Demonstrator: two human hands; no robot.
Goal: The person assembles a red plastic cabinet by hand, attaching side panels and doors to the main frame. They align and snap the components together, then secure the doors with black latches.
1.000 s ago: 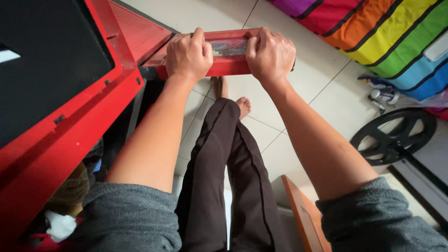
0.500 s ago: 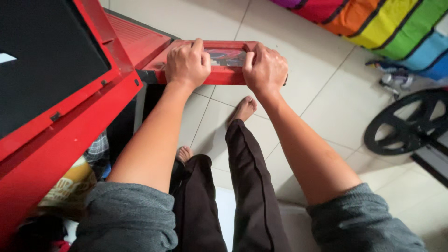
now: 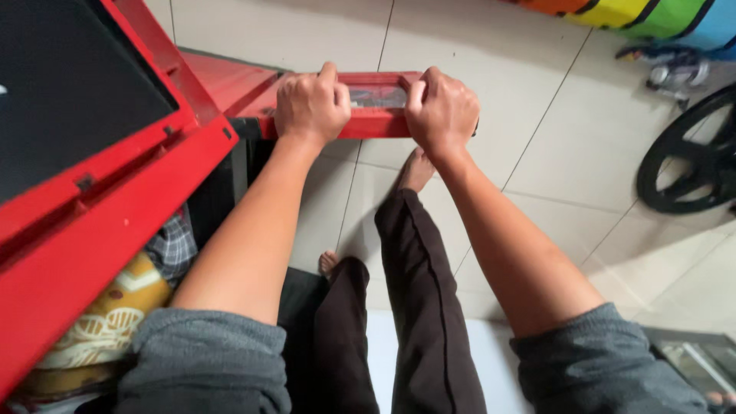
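Filling the left of the view is a big red cabinet (image 3: 92, 222) with a dark panel set into its slanted top; under its edge sit a yellow patterned cloth (image 3: 115, 322) and a bit of checked fabric. The tiled floor (image 3: 491, 69) spreads pale beyond, with a black wheel (image 3: 690, 161) at the right edge and a strip of rainbow-coloured material (image 3: 652, 15) at the far right. The person's dark trouser legs and bare feet stand near the middle.

Out from the cabinet's far end juts a red drawer (image 3: 379, 107), a shallow tray with a flat rim, held level above the floor; something dull shows inside, too small to tell. The left hand (image 3: 310, 107) is curled over the near rim on the left, fingers wrapped tight over the top. The right hand (image 3: 443, 113) is clenched the same way over the right part of the rim, thumb towards the opening.

The drawer looks like painted sheet metal: stiff, smooth, probably somewhat slippery, and likely moderately heavy with contents. The near rim, gripped at both sides as here, seems the sound place to hold, keeping it from twisting.
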